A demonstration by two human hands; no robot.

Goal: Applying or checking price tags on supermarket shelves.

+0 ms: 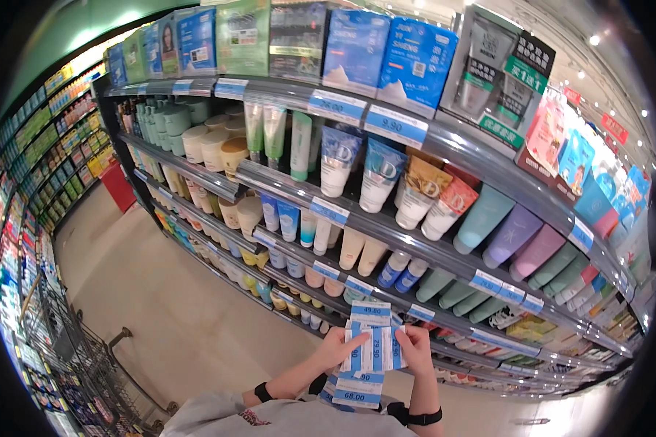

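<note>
Several blue and white paper price labels (376, 349) are held up in front of my chest, between both hands. My left hand (343, 347) pinches their left side, the thumb lying over the front. On the right side my right hand (415, 347) grips them between thumb and fingers. One sheet of labels sticks up above the hands, and more label strips (358, 389) hang below them. Just beyond the hands stands a store shelf with price labels along its edges, among them a label (397, 127) on the upper shelf edge.
The long shelf unit (328, 192) holds squeeze tubes (340, 161), jars (197, 143) and boxed products (416, 61). A metal shopping cart (87, 360) stands at the lower left beside another stocked shelf. A red box-like object (119, 185) stands on the aisle floor (158, 273) farther back.
</note>
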